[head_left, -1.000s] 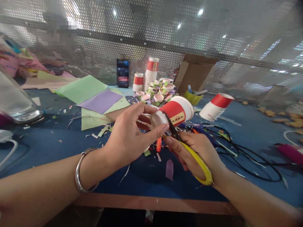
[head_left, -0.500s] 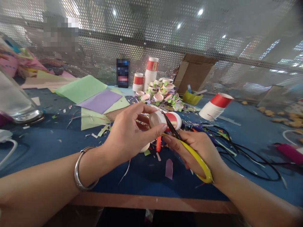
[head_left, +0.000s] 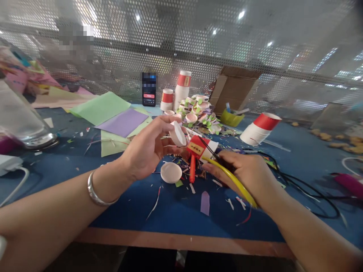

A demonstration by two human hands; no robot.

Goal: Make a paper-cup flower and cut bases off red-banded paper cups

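My left hand (head_left: 150, 147) pinches a short white cup base (head_left: 178, 134) between thumb and fingers, tilted up above the table. In my right hand (head_left: 244, 166) is a pair of scissors with a yellow handle (head_left: 235, 181) and dark blades, pointing up and left. Between the hands, beside the blades, is a red and white paper cup piece (head_left: 197, 146) with a gold label; whether it touches the right fingers I cannot tell. Below my left hand lies another round white cup base (head_left: 171, 172). An orange stick-like object (head_left: 192, 170) shows under the red piece.
Paper scraps (head_left: 205, 203) litter the blue table. Behind stand stacked paper cups (head_left: 183, 85), a pile of trimmed cup bases (head_left: 198, 109), and a phone (head_left: 149, 90). Coloured sheets (head_left: 123, 122) and a glass (head_left: 36, 121) are left; a tilted cup stack (head_left: 261, 128) and black cables (head_left: 295, 181) right.
The cup base in my left hand has come apart from the red and white cup piece. My hands have moved slightly apart, and the white base on the table is now uncovered.
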